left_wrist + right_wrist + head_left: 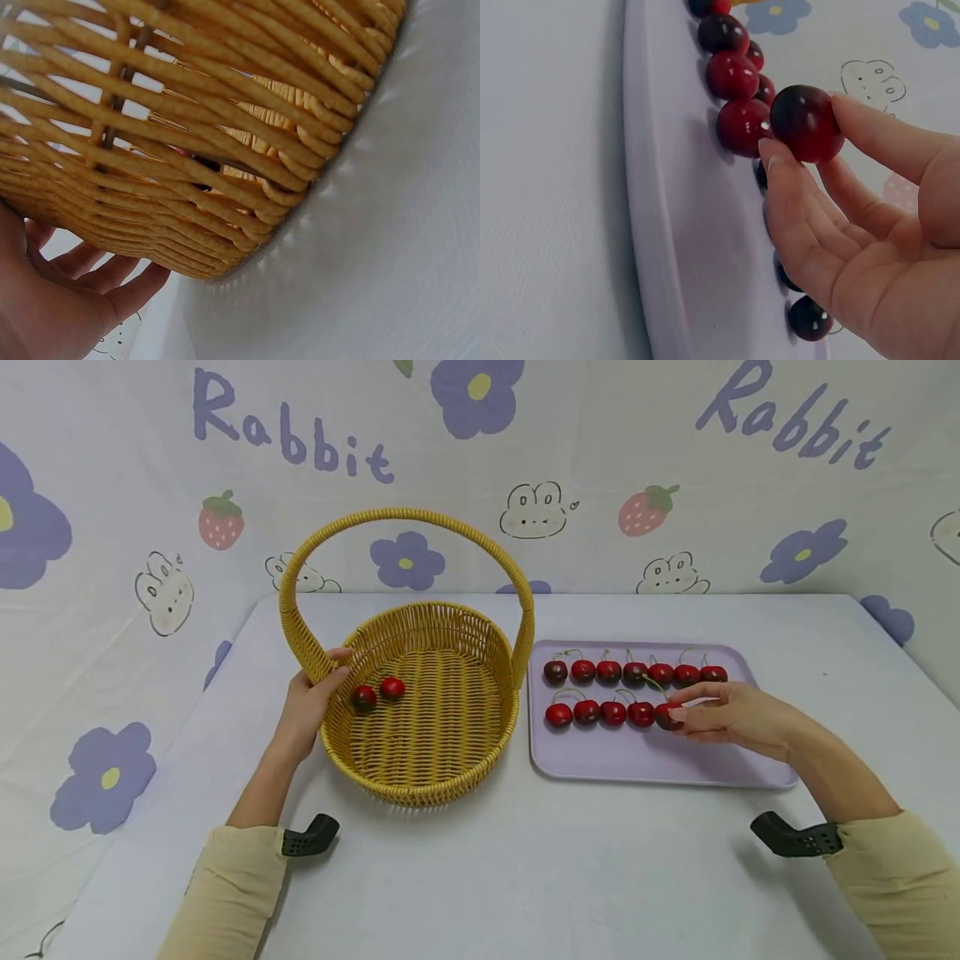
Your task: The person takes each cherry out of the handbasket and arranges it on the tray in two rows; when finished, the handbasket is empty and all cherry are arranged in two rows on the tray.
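Note:
My left hand (303, 706) grips the side of a yellow woven basket (420, 793) where its tall arched handle meets the rim. In the left wrist view the fingers (139, 289) lie against the outside of the basket wall. Two cherries, a darker one (364, 697) and a redder one (392, 687), lie inside near the left wall. Over at the lilac tray (600, 758), my right hand (738, 720) pinches a dark red cherry (806, 124) between thumb and fingers. That cherry is at the right end of the front row, its green stem pointing up.
On the tray, several cherries form a back row (608, 672) and a front row (612, 713), stems upward. The tray stands just right of the basket on a white table (480, 877). A printed cloth (600, 443) hangs behind.

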A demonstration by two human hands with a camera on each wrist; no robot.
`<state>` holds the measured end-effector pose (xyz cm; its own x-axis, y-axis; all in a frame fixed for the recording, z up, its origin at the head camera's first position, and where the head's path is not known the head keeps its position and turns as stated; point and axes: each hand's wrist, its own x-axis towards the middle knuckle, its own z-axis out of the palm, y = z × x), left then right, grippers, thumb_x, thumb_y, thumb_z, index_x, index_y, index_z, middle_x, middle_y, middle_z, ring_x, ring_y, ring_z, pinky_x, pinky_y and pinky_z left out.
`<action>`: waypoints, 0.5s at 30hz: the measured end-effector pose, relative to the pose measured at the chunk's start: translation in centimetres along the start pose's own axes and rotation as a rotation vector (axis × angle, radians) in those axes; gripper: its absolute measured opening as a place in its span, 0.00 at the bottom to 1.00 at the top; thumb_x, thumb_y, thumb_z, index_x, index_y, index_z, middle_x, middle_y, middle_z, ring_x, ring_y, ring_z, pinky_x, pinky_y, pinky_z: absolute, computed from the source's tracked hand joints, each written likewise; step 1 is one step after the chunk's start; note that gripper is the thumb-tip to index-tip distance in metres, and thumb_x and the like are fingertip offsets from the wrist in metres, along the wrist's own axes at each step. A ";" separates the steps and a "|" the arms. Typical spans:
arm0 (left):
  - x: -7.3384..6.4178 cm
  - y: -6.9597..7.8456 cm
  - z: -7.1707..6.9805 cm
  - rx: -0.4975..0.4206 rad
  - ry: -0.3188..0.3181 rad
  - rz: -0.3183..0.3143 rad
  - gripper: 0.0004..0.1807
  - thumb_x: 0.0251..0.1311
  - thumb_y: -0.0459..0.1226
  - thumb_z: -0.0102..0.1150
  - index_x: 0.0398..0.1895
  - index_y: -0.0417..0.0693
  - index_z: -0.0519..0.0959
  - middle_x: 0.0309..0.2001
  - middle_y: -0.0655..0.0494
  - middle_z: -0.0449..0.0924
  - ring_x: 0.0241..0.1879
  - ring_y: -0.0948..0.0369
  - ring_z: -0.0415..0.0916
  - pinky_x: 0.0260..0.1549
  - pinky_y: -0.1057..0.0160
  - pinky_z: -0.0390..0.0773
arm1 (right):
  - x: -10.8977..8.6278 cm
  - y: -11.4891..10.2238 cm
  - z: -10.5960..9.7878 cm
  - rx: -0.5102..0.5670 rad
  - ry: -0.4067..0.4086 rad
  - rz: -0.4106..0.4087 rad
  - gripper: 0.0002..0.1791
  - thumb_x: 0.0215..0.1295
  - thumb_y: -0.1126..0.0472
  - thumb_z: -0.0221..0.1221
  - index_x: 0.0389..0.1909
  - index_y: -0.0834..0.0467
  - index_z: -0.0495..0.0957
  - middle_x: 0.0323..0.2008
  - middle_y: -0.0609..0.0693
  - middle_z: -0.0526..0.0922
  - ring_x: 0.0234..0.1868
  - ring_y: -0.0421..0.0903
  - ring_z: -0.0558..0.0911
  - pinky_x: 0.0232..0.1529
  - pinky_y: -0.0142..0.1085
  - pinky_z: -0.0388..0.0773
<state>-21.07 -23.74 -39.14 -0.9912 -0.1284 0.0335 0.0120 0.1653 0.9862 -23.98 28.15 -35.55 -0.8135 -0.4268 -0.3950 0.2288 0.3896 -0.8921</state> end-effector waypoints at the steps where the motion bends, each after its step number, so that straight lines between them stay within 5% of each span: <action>1: 0.0 0.0 0.0 0.000 0.001 -0.002 0.23 0.72 0.40 0.46 0.65 0.39 0.66 0.64 0.44 0.63 0.60 0.55 0.62 0.59 0.54 0.59 | 0.1 0.1 -0.1 -0.006 0.005 0.006 0.23 0.68 0.63 0.57 0.57 0.72 0.64 0.45 0.52 0.79 0.44 0.45 0.80 0.48 0.38 0.76; 15: 0.0 -0.1 -0.1 0.001 -0.004 0.011 0.23 0.72 0.41 0.46 0.66 0.38 0.66 0.65 0.44 0.63 0.61 0.54 0.61 0.60 0.54 0.58 | 1.3 1.4 -0.7 -0.059 0.059 0.063 0.29 0.66 0.60 0.60 0.60 0.75 0.62 0.44 0.49 0.78 0.41 0.42 0.79 0.47 0.37 0.76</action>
<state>-21.05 -23.81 -39.21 -0.9915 -0.1223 0.0433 0.0224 0.1676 0.9856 -25.13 28.73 -37.12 -0.8290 -0.3513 -0.4350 0.2506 0.4621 -0.8507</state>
